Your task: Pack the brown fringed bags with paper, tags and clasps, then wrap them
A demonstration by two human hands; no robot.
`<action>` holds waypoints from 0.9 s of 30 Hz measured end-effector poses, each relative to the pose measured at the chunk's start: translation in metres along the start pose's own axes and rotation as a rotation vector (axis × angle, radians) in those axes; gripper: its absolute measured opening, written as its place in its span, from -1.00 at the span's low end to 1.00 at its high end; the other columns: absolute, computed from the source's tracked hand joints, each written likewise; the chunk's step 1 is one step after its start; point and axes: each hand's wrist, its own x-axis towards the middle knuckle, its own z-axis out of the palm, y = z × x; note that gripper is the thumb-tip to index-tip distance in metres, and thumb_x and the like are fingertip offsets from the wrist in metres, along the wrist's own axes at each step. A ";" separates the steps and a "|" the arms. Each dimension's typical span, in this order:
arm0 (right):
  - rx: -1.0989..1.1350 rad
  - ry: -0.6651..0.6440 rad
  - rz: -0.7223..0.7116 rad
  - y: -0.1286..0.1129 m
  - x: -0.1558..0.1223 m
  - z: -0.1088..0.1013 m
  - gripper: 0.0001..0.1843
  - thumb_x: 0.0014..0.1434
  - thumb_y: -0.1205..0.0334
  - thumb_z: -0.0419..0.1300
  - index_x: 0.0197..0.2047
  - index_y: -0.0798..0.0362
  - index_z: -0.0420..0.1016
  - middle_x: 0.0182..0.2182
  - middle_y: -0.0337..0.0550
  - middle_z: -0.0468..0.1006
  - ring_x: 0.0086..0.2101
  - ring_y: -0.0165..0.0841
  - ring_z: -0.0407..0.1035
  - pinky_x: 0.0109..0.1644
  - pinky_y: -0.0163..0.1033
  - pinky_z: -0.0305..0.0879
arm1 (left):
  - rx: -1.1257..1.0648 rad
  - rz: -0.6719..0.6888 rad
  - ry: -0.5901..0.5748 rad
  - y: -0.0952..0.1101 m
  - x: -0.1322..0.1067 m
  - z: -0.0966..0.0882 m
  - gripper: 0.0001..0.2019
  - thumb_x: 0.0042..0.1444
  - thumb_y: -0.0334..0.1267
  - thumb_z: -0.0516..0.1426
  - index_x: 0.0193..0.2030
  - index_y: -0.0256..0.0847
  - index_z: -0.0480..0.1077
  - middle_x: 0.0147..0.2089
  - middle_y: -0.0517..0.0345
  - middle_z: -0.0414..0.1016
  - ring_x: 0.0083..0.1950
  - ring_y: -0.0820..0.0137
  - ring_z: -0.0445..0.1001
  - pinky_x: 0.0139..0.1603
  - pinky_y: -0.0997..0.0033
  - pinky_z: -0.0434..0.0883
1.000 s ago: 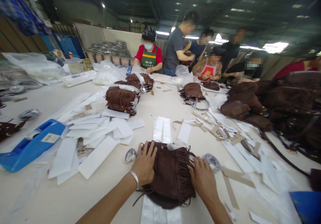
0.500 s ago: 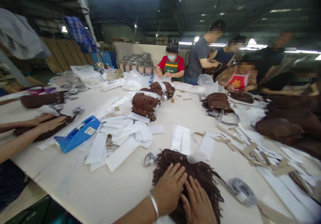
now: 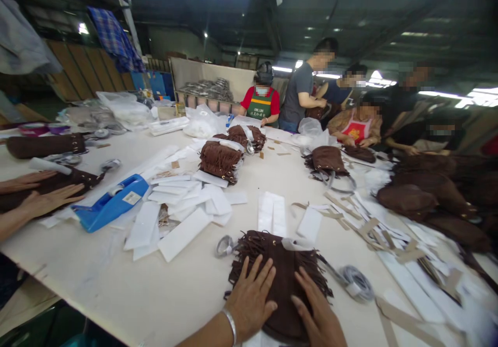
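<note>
My left hand [image 3: 249, 299] and right hand [image 3: 318, 313] lie flat on a fringed brown bag [image 3: 286, 279]. Neither clutches it.

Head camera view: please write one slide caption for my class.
Left hand and right hand rest on a brown fringed handbag, a blue tape dispenser to the left.

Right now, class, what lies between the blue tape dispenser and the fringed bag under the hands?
In the head view, loose white sheets lie beside the dispenser, and a grey coil lies nearer the fringed bag.
</note>
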 end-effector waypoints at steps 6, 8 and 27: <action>0.292 0.089 0.322 -0.006 0.084 -0.019 -0.26 0.20 -0.03 0.15 0.34 0.11 0.08 0.00 0.04 0.51 -0.14 -0.16 0.48 -0.07 -0.06 0.44 | -0.013 -0.018 0.014 0.001 -0.001 -0.001 -0.27 0.24 -0.02 0.02 0.45 -0.10 -0.21 0.51 0.17 -0.30 0.50 0.10 -0.34 0.43 -0.18 -0.18; 0.266 0.050 0.211 -0.015 0.100 -0.013 -0.52 0.25 0.06 0.09 0.18 0.09 0.32 -0.07 0.01 0.55 -0.09 -0.15 0.46 0.00 -0.03 0.40 | -0.022 -0.020 0.028 0.001 -0.002 -0.003 -0.26 0.23 -0.03 0.04 0.46 -0.13 -0.21 0.51 0.13 -0.30 0.50 0.10 -0.33 0.43 -0.17 -0.16; -0.214 -0.013 -0.372 -0.004 0.070 0.015 -0.44 0.11 0.55 0.01 0.19 0.18 0.37 0.16 0.11 0.42 0.12 -0.21 0.34 0.16 -0.08 0.35 | -0.260 -0.068 -0.011 0.002 0.032 -0.042 -0.50 0.29 -0.09 -0.03 0.34 -0.10 0.14 0.41 0.03 0.12 0.40 0.17 0.09 0.42 -0.10 -0.02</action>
